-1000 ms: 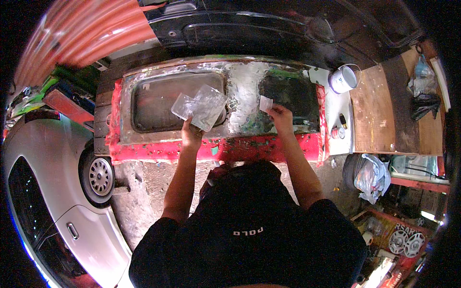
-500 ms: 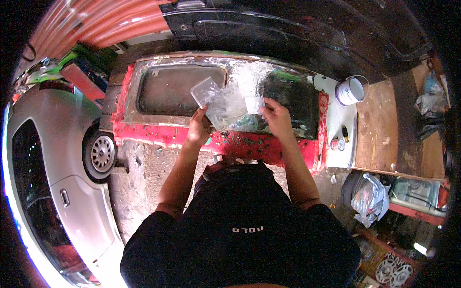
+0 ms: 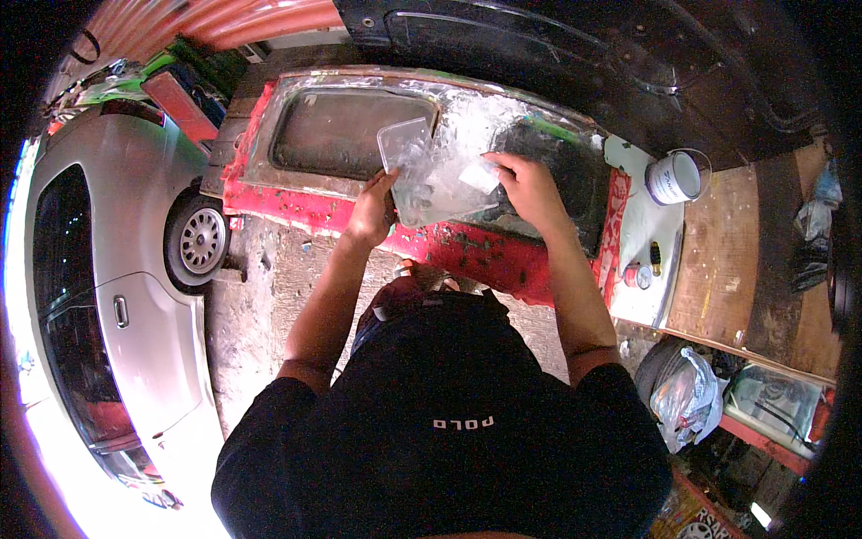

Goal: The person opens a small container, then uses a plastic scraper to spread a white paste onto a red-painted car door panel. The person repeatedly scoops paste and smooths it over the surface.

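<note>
My left hand [image 3: 373, 208] is closed on the near left edge of a clear plastic plate [image 3: 403, 142] with whitish smears. A small white rectangular spreader [image 3: 479, 177] is pinched between the thumb and fingers of my right hand [image 3: 532, 190], just right of the plate. Beneath both hands lies a vehicle door panel [image 3: 462, 117] with a window opening at the left, a patch of white filler in the middle and a dark area at the right. The plate hides part of the panel, and I cannot tell whether the spreader touches it.
Red cloth [image 3: 296, 203] hangs under the panel's near edge. A white pail [image 3: 673, 178] and a small can [image 3: 638, 276] stand on the white board at the right. A silver car [image 3: 144, 296] is parked at the left. A plastic bag [image 3: 690, 395] hangs at the lower right.
My right hand and the spreader have tilted and moved up a little. The plate has shifted slightly right in the picture, while the whole view has turned a little.
</note>
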`<state>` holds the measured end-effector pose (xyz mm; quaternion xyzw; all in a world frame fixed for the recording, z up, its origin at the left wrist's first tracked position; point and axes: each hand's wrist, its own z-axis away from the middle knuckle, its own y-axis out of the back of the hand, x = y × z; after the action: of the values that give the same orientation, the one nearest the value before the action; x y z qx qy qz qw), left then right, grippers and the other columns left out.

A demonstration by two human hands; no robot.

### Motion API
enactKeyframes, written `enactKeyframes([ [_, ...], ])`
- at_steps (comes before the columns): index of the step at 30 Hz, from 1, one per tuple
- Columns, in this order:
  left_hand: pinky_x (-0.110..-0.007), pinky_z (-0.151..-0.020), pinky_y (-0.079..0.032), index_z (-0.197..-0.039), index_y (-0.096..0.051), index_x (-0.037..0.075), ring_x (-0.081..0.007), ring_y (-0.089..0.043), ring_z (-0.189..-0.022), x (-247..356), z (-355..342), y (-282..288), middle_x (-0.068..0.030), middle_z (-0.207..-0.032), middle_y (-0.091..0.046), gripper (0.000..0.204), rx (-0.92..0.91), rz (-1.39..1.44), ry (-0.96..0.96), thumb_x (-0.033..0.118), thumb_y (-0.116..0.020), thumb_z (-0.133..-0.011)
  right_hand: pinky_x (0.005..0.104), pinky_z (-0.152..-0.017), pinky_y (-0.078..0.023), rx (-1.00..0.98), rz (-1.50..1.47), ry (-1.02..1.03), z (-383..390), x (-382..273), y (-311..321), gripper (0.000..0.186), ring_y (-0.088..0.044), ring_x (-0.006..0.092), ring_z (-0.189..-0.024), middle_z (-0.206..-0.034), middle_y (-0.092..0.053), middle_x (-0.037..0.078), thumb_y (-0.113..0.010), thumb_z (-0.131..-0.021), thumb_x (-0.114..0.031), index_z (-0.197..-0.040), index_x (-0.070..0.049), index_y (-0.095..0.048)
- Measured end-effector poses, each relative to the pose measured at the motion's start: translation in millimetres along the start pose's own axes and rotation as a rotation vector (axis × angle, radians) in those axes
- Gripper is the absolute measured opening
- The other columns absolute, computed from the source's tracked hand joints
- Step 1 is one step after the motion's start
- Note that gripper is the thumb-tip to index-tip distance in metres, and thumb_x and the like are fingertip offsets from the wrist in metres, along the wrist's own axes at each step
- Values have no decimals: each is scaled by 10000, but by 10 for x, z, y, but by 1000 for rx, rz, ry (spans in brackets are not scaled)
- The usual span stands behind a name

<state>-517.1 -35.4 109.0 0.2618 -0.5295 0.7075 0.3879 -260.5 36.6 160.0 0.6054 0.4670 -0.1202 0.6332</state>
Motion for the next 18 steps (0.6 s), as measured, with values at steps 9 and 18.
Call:
enactKeyframes([
  [9,-395,-777,-530,-1211,-508,-7,-244,-638,-955,50,26,-25,-119,-1092,-628,383,1,48,-36,267,-480,-945,351,-785,-499,-104,75,67,-36,-245,-89,285,-650,300,-905,-1024,-663,149,-565,-839,-51,-1108,-96,-647],
  [18,-404,-792,-531,-1206,-501,-13,-248,-637,-947,245,26,112,-129,-1090,-622,351,17,91,-25,214,-521,-940,358,-821,-491,-211,16,154,-270,-247,-327,285,-636,319,-937,-1041,-656,166,-557,-834,-43,-1105,-65,-644],
])
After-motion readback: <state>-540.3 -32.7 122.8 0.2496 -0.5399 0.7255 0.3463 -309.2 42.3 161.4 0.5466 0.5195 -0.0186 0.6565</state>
